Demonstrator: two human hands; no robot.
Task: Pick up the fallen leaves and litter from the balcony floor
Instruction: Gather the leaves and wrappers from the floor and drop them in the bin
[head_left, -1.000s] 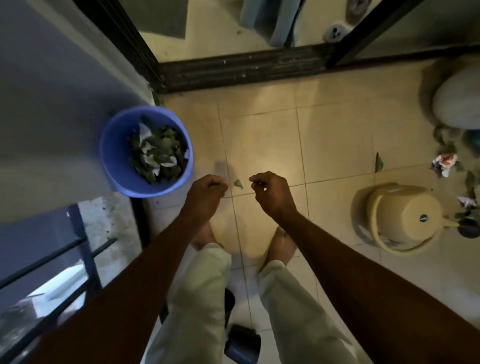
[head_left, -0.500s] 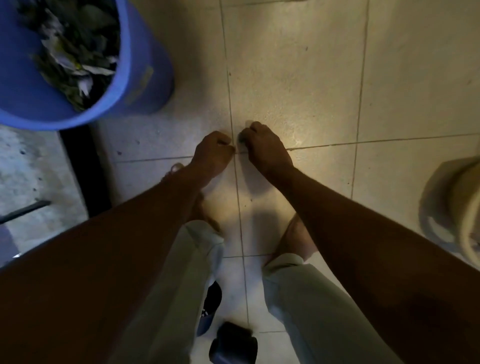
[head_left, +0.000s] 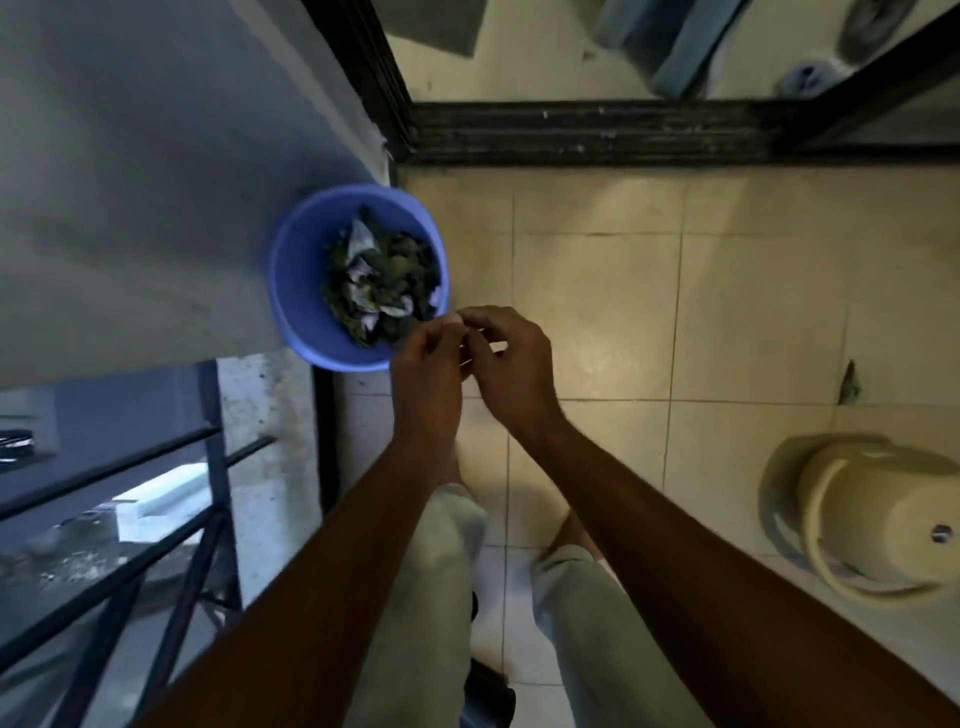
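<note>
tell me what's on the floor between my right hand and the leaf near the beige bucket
Only bare tile, as the head view shows: nothing lies between the right hand and the leaf.

No legible text or labels anywhere
</note>
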